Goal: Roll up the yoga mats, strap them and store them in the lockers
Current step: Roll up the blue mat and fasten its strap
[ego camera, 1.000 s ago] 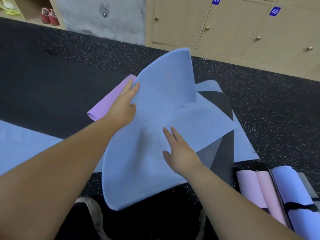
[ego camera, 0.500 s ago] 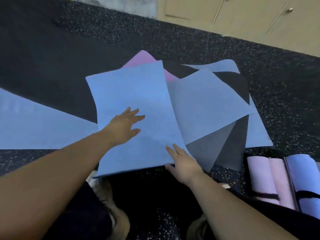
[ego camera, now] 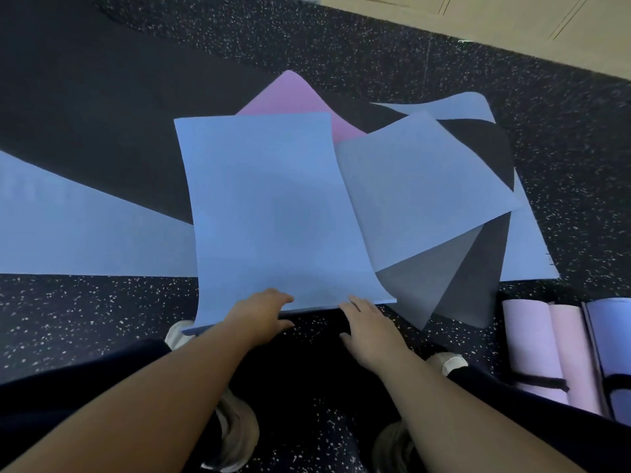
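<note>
Some rolled mats [ego camera: 543, 349] at the right seem already strapped, while both the left hand [ego camera: 261, 314] and right hand [ego camera: 370, 327] rest with loose fingers on the near edge of the flat blue mat [ego camera: 273, 213], not yet rolled.

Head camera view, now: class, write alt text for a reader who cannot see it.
Both hands, left hand and right hand, reach the near edge of a blue yoga mat spread over other mats on a speckled floor. Rolled, strapped mats lie at right.
</note>
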`<state>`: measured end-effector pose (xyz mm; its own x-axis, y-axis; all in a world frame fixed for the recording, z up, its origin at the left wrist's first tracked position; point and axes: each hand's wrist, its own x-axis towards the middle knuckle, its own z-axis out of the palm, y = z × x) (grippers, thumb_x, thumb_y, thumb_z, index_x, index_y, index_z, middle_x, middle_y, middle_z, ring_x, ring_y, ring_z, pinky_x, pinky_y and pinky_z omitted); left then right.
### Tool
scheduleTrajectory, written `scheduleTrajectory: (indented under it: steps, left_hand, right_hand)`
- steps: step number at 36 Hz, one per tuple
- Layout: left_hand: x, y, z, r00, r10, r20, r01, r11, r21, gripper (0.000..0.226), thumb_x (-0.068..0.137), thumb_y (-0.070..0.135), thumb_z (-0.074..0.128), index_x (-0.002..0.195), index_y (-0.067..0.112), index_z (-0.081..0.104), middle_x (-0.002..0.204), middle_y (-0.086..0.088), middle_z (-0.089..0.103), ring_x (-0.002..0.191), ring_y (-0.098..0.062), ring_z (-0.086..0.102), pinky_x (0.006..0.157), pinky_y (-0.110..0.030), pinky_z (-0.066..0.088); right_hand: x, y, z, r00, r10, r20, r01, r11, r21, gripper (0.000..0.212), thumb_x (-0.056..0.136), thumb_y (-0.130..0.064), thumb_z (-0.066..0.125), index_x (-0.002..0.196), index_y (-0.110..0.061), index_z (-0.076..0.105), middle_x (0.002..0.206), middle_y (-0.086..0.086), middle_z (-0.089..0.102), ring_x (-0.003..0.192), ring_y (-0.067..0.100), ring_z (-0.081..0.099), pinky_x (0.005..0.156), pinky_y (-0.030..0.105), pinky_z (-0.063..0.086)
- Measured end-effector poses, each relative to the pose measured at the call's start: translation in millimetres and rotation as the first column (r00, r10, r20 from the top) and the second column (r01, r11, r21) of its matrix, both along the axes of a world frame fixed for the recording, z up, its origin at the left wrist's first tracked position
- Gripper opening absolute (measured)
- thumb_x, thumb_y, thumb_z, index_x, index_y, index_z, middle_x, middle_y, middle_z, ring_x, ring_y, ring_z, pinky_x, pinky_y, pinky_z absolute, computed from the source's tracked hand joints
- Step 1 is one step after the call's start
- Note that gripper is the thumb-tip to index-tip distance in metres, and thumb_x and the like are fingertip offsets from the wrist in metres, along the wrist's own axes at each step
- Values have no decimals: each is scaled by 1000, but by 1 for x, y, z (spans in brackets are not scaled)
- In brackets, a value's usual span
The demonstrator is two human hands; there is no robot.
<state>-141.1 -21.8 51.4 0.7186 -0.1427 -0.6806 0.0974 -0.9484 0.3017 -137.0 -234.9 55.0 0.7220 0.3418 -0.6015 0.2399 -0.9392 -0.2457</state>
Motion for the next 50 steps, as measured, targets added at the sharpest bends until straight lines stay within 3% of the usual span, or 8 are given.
scheduleTrajectory:
  steps: [9,15,26,30,35,39,47,50]
  left_hand:
    - [-17,7,-33,999,-31,-11,32,992,125,63,96,11,44,150,36,23,150,4,35,128,-23,47,102,-38,40]
    - [-19,15,-43,999,-40,-10,41,991,128,68,96,10,39,152,39,15,149,3,37,127,-23,48,102,-36,41]
    - [-15,19,-58,999,32,-40,-28,996,88,70,94,9,39,150,46,18,149,6,35,127,-23,49,102,-36,40]
    - [-17,20,-62,990,137,34,-138,990,27,73,91,4,38,148,48,25,151,5,36,129,-22,48,106,-34,38]
    - [-18,20,-63,904,395,162,-382,918,-106,76,84,-5,42,144,41,40,150,4,41,133,-20,44,109,-28,33]
    - [-10,13,-57,818,518,251,-481,854,-197,76,81,-12,38,140,34,49,151,-3,40,136,-22,40,111,-30,30]
    - [16,-8,-41,791,475,385,-393,877,-276,74,79,-19,37,136,24,55,151,-6,40,138,-26,38,110,-30,27]
    - [30,-15,-40,809,355,469,-255,930,-264,80,76,-26,35,137,22,54,147,-9,44,143,-30,28,119,-43,16]
  right_hand:
    - [11,-6,-27,997,-72,31,74,996,-53,62,97,-7,41,152,-26,21,160,1,17,149,27,8,115,44,26]
    - [35,-14,-32,998,-57,-23,55,996,-77,69,95,3,35,152,-34,23,162,-4,9,149,24,-1,115,51,17]
    - [38,-24,-55,988,-41,-146,28,996,-90,56,100,-31,43,151,-41,23,162,-10,4,149,22,-5,112,64,14]
    - [39,-21,-61,979,-175,-106,167,983,-75,50,103,-22,37,147,-44,29,161,-12,11,149,25,-3,111,66,12]
    - [25,-14,-66,968,-243,62,238,968,75,60,99,-1,35,150,-34,31,159,-9,23,148,30,2,113,34,23]
    - [16,-12,-65,931,-309,195,278,945,173,66,96,7,35,150,-30,32,159,-7,22,149,28,-10,112,32,28]
    - [10,-30,-67,796,-458,397,349,882,317,57,88,12,48,137,-16,55,147,6,46,146,40,16,102,51,42]
    - [9,-39,-67,789,-505,350,441,862,251,55,93,5,45,143,-19,46,153,0,38,147,37,11,109,43,33]
